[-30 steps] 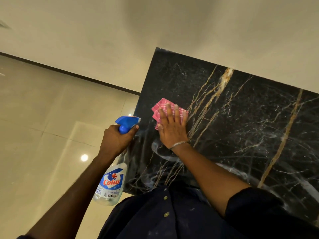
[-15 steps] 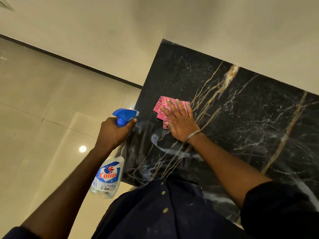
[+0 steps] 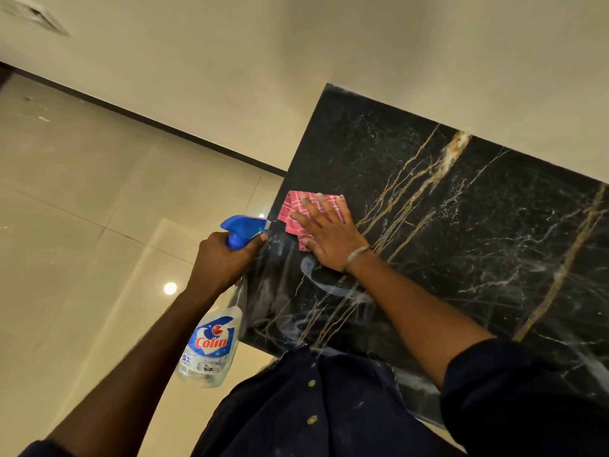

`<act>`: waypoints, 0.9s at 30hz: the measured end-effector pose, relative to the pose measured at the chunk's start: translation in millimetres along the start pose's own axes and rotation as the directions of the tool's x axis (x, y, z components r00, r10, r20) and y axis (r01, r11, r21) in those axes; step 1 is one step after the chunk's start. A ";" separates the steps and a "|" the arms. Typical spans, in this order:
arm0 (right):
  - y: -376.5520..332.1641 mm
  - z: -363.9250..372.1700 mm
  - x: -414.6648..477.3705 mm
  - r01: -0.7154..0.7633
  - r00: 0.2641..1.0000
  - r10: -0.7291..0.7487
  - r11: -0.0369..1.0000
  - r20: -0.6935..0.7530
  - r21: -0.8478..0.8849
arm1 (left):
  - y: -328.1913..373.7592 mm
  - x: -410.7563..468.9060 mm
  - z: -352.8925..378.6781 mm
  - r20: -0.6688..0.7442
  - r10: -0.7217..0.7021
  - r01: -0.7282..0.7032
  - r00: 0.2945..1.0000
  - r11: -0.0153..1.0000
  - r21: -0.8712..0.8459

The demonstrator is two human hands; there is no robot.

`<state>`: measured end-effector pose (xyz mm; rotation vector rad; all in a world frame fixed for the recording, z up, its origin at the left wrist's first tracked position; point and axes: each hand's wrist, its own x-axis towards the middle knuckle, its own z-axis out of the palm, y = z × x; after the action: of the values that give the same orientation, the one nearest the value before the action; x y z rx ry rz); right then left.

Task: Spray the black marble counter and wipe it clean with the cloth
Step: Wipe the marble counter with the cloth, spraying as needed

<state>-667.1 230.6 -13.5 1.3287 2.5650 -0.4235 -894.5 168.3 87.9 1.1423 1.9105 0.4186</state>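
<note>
Though the flat right hand [image 3: 329, 239] has slid the pink checked cloth [image 3: 294, 206] to the black marble counter's [image 3: 461, 258] left edge, front streaks [image 3: 316, 280] remain.

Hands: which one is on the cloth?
The right hand, fingers flat on the pink cloth on the counter; the left hand grips the spray bottle instead.

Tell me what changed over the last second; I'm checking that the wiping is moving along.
The right hand, pressing the pink cloth flat on the black marble counter, turned so its fingers swung toward the counter's left edge, sliding the cloth slightly that way. Nothing was taken or released. The left hand still grips the spray bottle beside that edge; wet streaks remain.
</note>
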 end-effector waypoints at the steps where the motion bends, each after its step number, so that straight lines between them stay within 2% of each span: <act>1: 8.1 5.5 -13.8 0.001 1.000 -0.001 1.000 -0.019 -0.005 | -2.6 0.0 -1.0 -0.002 0.001 -0.001 1.000 1.000 -0.005; 4: 20.2 17.0 -41.6 -0.019 0.999 0.017 0.999 -0.034 -0.040 | -10.2 -3.0 -0.9 -0.019 -0.008 0.008 1.000 1.000 -0.004; 8: -4.1 8.4 -21.7 -0.062 0.998 0.061 0.998 -0.026 -0.015 | -18.8 -9.5 3.2 -0.055 -0.023 0.022 0.998 1.000 -0.017; 14: -63.8 -7.4 38.7 0.043 0.999 -0.042 0.997 0.023 -0.069 | -15.9 -21.6 5.2 -0.089 -0.027 0.025 0.996 0.999 -0.020; 21: -39.2 5.1 -7.0 0.144 0.989 -0.142 0.989 0.029 -0.041 | -22.8 -25.0 -0.9 -0.095 -0.006 0.003 0.995 0.999 -0.035; 27: -44.0 12.0 -12.3 0.105 0.993 -0.104 0.994 0.056 -0.025 | -27.4 -30.7 1.5 -0.124 -0.032 0.025 0.992 0.998 -0.056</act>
<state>-695.6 192.9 -14.1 1.1609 2.5939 -0.4349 -901.7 127.9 84.6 1.0742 2.0081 0.5344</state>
